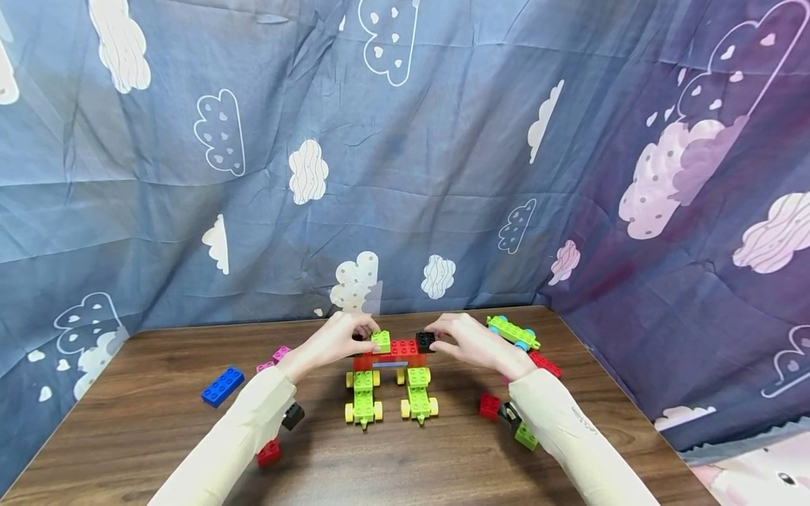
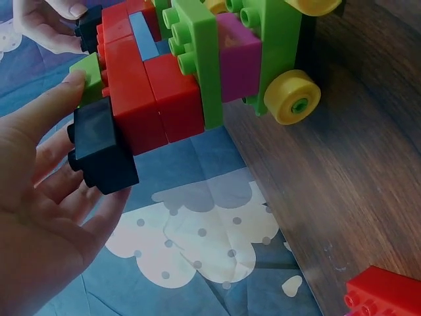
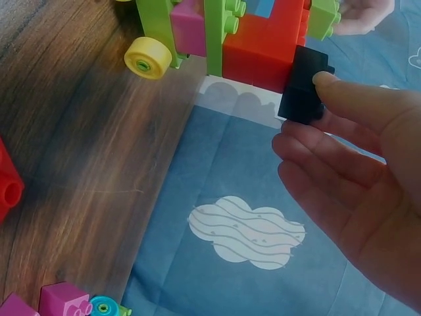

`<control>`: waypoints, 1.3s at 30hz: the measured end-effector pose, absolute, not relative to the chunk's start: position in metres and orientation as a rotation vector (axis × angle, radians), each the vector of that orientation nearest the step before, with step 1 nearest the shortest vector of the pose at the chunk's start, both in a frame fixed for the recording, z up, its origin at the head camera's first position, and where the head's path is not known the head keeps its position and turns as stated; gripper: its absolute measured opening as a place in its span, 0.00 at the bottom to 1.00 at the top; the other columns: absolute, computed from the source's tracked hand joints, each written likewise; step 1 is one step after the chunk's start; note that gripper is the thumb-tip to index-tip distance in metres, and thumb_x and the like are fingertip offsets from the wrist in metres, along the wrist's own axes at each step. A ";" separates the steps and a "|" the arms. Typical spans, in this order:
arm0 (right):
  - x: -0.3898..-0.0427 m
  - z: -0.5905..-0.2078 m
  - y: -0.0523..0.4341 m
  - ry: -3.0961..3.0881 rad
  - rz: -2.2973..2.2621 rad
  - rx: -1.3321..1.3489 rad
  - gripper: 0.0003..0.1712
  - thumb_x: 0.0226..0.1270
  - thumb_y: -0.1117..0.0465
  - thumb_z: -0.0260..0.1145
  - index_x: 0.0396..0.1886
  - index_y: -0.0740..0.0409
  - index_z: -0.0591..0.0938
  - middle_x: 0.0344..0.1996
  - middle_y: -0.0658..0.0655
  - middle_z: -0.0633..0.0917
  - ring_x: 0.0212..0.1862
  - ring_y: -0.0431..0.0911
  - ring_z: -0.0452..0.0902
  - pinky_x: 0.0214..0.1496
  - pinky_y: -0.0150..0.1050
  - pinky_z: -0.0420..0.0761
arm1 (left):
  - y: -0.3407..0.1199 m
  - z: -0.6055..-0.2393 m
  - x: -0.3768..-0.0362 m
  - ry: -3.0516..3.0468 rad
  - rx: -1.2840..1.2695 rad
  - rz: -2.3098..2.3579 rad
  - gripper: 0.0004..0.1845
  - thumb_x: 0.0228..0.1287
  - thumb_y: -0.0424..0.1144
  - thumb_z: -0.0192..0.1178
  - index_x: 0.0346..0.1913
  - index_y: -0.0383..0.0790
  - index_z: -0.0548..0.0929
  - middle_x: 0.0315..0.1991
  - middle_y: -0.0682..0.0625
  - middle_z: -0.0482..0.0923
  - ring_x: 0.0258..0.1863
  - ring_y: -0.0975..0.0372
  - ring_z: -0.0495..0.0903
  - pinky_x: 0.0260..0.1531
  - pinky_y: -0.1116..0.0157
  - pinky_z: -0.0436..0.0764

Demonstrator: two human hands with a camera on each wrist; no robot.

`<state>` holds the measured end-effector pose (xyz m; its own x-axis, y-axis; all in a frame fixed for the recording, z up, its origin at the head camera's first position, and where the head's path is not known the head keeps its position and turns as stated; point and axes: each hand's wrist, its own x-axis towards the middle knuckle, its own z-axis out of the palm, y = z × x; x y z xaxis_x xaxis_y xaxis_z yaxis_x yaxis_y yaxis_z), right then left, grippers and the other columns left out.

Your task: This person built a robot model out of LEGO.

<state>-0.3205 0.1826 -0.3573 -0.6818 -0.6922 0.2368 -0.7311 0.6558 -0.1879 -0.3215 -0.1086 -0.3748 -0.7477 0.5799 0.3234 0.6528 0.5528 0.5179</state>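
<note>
At the far left of the wooden table [image 1: 158, 422] a blue brick [image 1: 222, 386] lies alone, with pink bricks [image 1: 273, 357] a little nearer the middle and a red brick [image 1: 268, 453] beside the left sleeve. The left hand [image 1: 335, 341] reaches to the left end of a red block bridge [image 1: 392, 355] at the centre back of the table; its thumb presses a light green brick [image 1: 381, 341] on top of that end, and in the left wrist view its fingers curl round a black brick [image 2: 102, 145] against the red wall. The bridge spans two green wheeled cars [image 1: 391, 397] with yellow wheels standing side by side in front. The right hand [image 1: 471, 343] is at the bridge's right end, thumb and fingers pinching another black brick [image 1: 425, 341] against the red blocks. The two hands are apart, one at each end of the build. Behind the right hand lies a green wheeled piece [image 1: 512, 332] with blue wheels; red bricks [image 1: 545, 364] and a small green brick [image 1: 525, 437] lie about the right sleeve.
</note>
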 end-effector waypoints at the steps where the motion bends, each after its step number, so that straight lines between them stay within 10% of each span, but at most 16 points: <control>1: -0.321 -0.357 0.183 -2.724 0.410 1.180 0.16 0.68 0.59 0.67 0.52 0.61 0.85 0.40 0.54 0.87 0.42 0.48 0.84 0.45 0.39 0.82 | -0.108 -0.374 -0.321 -2.667 -1.056 -0.955 0.13 0.59 0.41 0.71 0.43 0.38 0.86 0.39 0.46 0.88 0.38 0.59 0.86 0.46 0.53 0.85; 39: -0.321 -0.359 0.182 -2.742 0.400 1.159 0.15 0.69 0.59 0.66 0.52 0.60 0.84 0.40 0.54 0.87 0.41 0.44 0.83 0.44 0.38 0.82 | -0.095 -0.373 -0.316 -2.653 -1.033 -0.799 0.11 0.62 0.41 0.68 0.44 0.38 0.88 0.38 0.47 0.88 0.35 0.59 0.85 0.37 0.67 0.83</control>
<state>-0.3206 0.1821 -0.3590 -0.6941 -0.6830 0.2277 -0.7196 0.6682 -0.1889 -0.3157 -0.0954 -0.3729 -0.7412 0.5717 0.3517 0.6709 0.6135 0.4166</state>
